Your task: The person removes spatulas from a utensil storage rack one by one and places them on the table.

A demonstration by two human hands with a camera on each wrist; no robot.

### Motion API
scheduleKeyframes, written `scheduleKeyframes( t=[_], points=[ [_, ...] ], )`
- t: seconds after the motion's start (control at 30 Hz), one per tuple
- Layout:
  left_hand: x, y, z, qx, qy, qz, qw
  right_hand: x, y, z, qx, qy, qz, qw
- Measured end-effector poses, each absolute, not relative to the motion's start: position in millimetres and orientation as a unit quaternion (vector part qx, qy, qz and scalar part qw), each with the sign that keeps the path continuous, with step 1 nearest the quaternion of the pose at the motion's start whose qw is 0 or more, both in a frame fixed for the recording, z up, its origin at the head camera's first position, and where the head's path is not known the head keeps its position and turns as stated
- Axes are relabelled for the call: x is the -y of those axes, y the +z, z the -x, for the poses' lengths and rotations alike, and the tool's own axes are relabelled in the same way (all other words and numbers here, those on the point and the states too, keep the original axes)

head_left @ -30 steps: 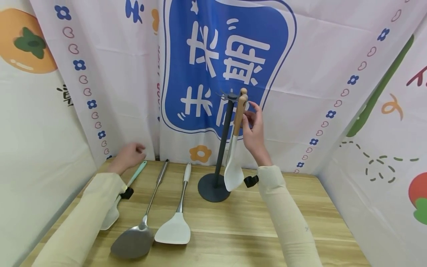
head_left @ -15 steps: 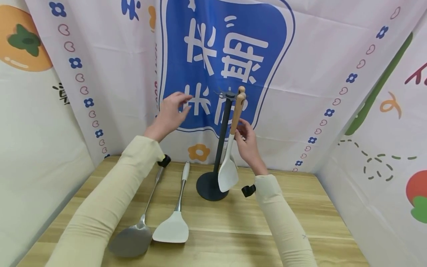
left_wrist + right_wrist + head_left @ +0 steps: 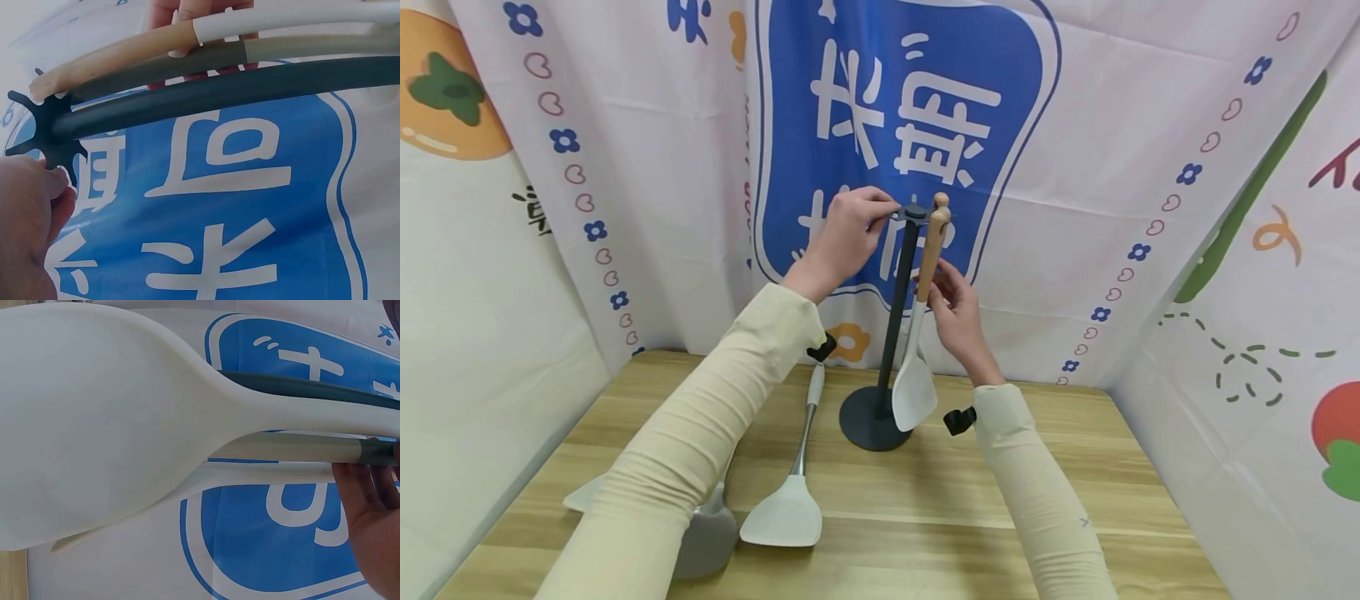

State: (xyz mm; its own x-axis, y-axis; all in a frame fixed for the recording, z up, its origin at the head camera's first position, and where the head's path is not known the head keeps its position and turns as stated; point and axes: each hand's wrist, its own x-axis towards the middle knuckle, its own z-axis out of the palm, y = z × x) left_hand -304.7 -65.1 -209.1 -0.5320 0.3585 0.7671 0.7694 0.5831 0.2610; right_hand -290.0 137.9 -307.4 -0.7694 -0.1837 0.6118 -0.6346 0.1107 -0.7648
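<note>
My left hand (image 3: 847,233) pinches a hook at the top of the black utensil stand (image 3: 892,333), as the left wrist view shows close up. Several utensils hang on the right side of that stand. The front one is a white spatula (image 3: 915,392) with a wooden handle (image 3: 932,254). Around the hanging handles, my right hand (image 3: 958,321) has its thumb on the wooden one and fingers behind. In the right wrist view, its fingers touch a darker handle (image 3: 375,452) behind the white spatula (image 3: 106,425).
On the wooden table (image 3: 1000,500) lie a white turner (image 3: 784,512) and a metal wok spatula (image 3: 709,542), partly under my left sleeve. A pale spatula head (image 3: 582,496) shows farther left. Printed cloth (image 3: 1052,317) hangs close behind the stand.
My left hand has risen from the table's left side, moved right and now pinches the stand's hook. My right hand has slid lower along the hanging handles.
</note>
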Motion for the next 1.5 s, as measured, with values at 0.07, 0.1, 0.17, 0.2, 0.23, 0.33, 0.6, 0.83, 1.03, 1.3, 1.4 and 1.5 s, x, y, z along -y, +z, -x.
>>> scheduleKeyframes(
  t=[0.07, 0.1, 0.17, 0.2, 0.23, 0.33, 0.6, 0.83, 1.03, 1.3, 1.4, 1.5],
  points=[
    [65, -210, 304, 0.821, -0.299, 0.343, 0.345, -137, -306, 288, 0.721, 0.603, -0.284, 0.190],
    [65, -211, 304, 0.821, -0.298, 0.344, 0.346, -137, -306, 287, 0.719, 0.604, -0.285, 0.192],
    [65, -212, 304, 0.822, -0.296, 0.344, 0.345, -137, -307, 287, 0.715, 0.606, -0.287, 0.196],
    [65, -212, 304, 0.821, -0.297, 0.343, 0.345, -137, -307, 287, 0.713, 0.608, -0.288, 0.197],
    [65, -213, 304, 0.820, -0.298, 0.343, 0.347, -137, -308, 288, 0.710, 0.611, -0.290, 0.196],
    [65, -213, 304, 0.820, -0.303, 0.340, 0.348, -137, -309, 289, 0.708, 0.614, -0.290, 0.195],
    [60, -216, 302, 0.819, -0.293, 0.343, 0.356, -139, -313, 288, 0.705, 0.620, -0.285, 0.196],
    [59, -221, 302, 0.819, -0.306, 0.338, 0.349, -142, -316, 288, 0.703, 0.622, -0.285, 0.194],
    [60, -223, 301, 0.823, -0.303, 0.330, 0.350, -143, -314, 287, 0.708, 0.614, -0.287, 0.197],
    [60, -222, 301, 0.823, -0.308, 0.323, 0.352, -147, -324, 300, 0.717, 0.605, -0.269, 0.218],
    [59, -220, 302, 0.820, -0.312, 0.325, 0.353, -151, -331, 308, 0.712, 0.611, -0.261, 0.229],
    [58, -219, 303, 0.820, -0.310, 0.326, 0.353, -153, -333, 309, 0.708, 0.610, -0.262, 0.241]
  ],
)
